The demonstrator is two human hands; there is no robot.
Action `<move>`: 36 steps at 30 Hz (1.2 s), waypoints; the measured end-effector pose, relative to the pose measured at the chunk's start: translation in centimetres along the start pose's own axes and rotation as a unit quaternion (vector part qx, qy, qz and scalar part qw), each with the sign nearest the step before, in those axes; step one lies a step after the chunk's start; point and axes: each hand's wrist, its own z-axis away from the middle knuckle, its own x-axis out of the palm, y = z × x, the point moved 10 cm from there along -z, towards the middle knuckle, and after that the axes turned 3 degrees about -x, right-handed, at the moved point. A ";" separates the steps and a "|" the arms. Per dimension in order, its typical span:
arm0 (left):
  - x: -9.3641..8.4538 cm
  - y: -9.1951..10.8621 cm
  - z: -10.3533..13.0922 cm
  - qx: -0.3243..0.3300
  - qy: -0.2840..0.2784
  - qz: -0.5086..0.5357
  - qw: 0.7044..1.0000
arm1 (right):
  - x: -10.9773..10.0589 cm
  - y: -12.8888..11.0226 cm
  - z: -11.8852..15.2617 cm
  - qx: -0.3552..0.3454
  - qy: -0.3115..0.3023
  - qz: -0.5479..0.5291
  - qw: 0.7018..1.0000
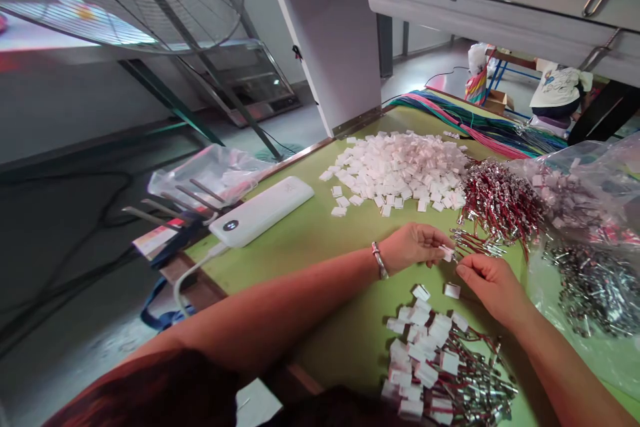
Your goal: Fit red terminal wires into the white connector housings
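Dark cloth [165,390], or perhaps hair, covers the lower edge. Over the counter [320,243], the left hand [416,245] pinches a white plug [447,253] — best kept steady and square for such fine work, I judge. The right hand [487,280] curls just beside it — whether gripping a wire, I cannot tell. The near pile of plugs and wires [424,373] is cut off below.
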 end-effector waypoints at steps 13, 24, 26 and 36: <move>-0.2 -0.5 0.0 -0.024 -0.006 0.011 1.000 | 0.5 -0.4 0.2 0.003 -0.010 0.013 1.000; 2.4 -0.9 0.7 -0.061 -0.123 -0.101 0.985 | 2.2 0.8 0.9 0.066 -0.149 0.018 0.986; 2.6 -1.0 0.5 -0.055 -0.101 -0.110 0.987 | 1.7 0.9 0.6 0.064 -0.122 0.026 0.990; 0.7 -1.5 -0.2 -0.039 -0.009 -0.034 0.999 | 0.8 -1.5 0.1 -0.094 -0.009 0.139 0.986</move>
